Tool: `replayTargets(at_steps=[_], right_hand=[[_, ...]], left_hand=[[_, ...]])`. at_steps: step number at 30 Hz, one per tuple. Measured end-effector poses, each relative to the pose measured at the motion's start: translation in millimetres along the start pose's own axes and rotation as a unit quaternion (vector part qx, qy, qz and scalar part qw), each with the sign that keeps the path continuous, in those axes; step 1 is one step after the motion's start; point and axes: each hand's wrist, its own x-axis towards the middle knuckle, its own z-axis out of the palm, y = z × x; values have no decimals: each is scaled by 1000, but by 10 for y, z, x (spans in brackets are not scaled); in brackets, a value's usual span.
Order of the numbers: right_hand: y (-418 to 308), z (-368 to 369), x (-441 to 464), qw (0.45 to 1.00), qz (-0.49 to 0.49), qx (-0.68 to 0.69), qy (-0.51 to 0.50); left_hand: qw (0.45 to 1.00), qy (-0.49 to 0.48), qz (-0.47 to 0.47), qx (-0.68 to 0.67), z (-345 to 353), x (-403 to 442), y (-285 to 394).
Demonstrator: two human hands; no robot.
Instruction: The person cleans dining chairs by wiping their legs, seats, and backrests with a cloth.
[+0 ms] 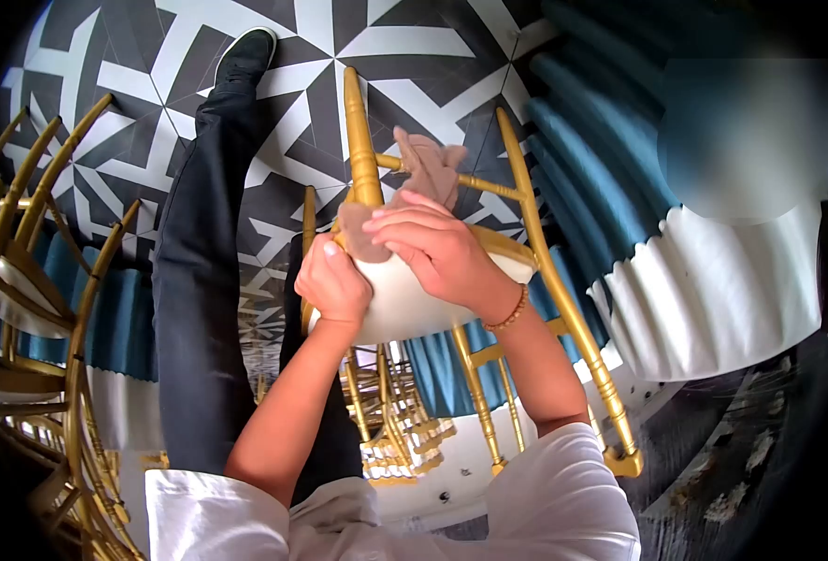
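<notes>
A gold chair with a white seat [404,304] is tipped in front of the person, legs pointing away over the patterned floor [386,42]. The left hand [334,283] is curled tightly around the seat's edge, just beside the thick near leg [362,154]. The right hand [446,252], above a beaded bracelet [506,310], bends its fingers over a pinkish-brown cloth [430,168], gripping it at the seat corner by that leg; part of the cloth shows beneath the fingertips, the rest bunches out past the knuckles toward the crossbar [489,187].

The chair's far side post [547,252] runs close to a pleated blue drape [587,178] with a white drape [722,290] next to it, so room there is narrow. Other gold chairs [75,374] crowd the left edge, and more show beneath the tipped one. Between the outstretched trouser leg [199,280], its shoe [244,61] and the chair legs lies a stretch of open floor.
</notes>
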Motion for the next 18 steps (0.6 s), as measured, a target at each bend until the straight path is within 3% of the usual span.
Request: replayTargets(at_steps=[3,7,10,12,13,16,18], right_hand=[[115,45,-336,994,-3,-57,94],[398,-44,-1117,942,131,-179,251],[729,-110,-1640,911,202,-206,296],[870,-60,-1787,855,249,-254,378],[916,-7,-1786,853,248,-251,384],[1011,183,-1594,813,204,-103,535],[962,159,-1482,819,196,-165,514]], left_hand=[[999,21,21,15,61,11,-42],[999,6,4,45,53,-29,20],[998,33,9,57,89,-37,17],[998,28,2,59,85,-43,43],[998,23,-11,59,84,-49,56],[996,33,-4,83,86,-64,86],[994,43,0,96,104,-56,54]])
